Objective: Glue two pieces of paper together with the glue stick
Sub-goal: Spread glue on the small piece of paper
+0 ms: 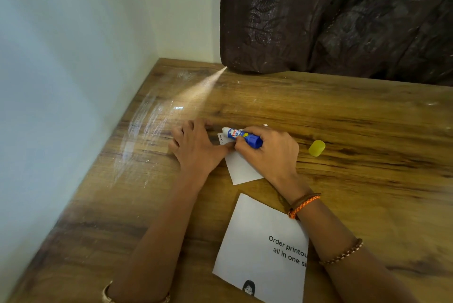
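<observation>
1. Here your right hand (266, 149) is clenched around the blue glue stick (242, 136), which lies nearly flat with its white tip pointing left over the small white paper (241, 168).
2. Your left hand (196, 147) lies flat and released, fingers spread, pinning that paper's left edge to the wooden table (367, 131).
3. The yellow cap (316, 148) sits on the table just right of your right hand, apart from it.
4. A second, printed sheet (259, 236) lies nearer you, partly under your right forearm.
5. The tabletop shows brown grain, pale scuffs and glare on its left part.
6. A plain pale wall (61, 57) meets the table's left edge; a dark brown leaf-patterned curtain (331, 16) hangs down to its far edge.
</observation>
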